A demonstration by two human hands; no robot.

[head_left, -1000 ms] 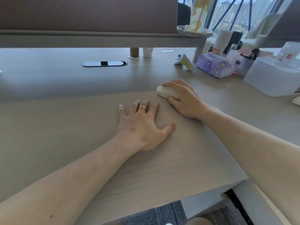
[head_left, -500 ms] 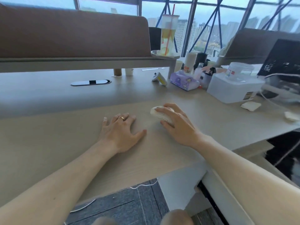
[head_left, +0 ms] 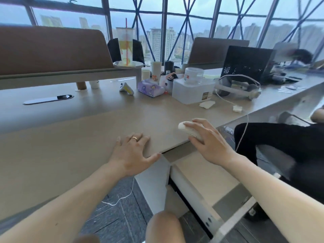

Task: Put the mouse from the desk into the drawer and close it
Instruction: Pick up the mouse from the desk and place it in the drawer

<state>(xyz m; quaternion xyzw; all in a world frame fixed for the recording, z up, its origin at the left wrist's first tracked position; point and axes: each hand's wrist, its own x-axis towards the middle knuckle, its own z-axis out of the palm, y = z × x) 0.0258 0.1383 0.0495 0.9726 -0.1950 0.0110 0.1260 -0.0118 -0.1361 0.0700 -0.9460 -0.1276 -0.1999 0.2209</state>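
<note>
1. Clutter fills the far right of the pale wood-grain tabletop [head_left: 70, 137]: a purple printed tissue pack [head_left: 151, 88], a white rectangular plastic box [head_left: 192, 92] with a clear lidded tub [head_left: 194, 75] on top, a white headset [head_left: 236, 88] with a trailing white cable [head_left: 245, 130], and two crumpled white scraps beside it.
2. Further back, a tall clear cup with a red straw [head_left: 125, 48] stands on a raised shelf beside a brown fabric partition [head_left: 52, 50]; a black mesh crate [head_left: 245, 62] sits to the right.
3. The small off-white computer mouse [head_left: 184, 128] is at the tabletop's near right edge, under the right hand [head_left: 208, 142], whose grip is wrapped over it, fingers curled along its top and side.
4. The left hand [head_left: 130, 153] lies flat and open on the tabletop, holding nothing, a gold ring [head_left: 134, 138] on one finger, the thumb reaching the tabletop corner.
5. Below the right forearm, the pale pulled-out drawer [head_left: 201, 174] stands open beneath the tabletop edge; nothing lies on the part of its floor that shows.
6. The forearm hides part of the drawer's right side, so its full interior cannot be seen.
7. The mouse's rear half is hidden by the palm; whether it is lifted off the tabletop or touching it cannot be told.
8. Another person in dark clothing [head_left: 280, 142] sits at the right, cut off by the frame.
</note>
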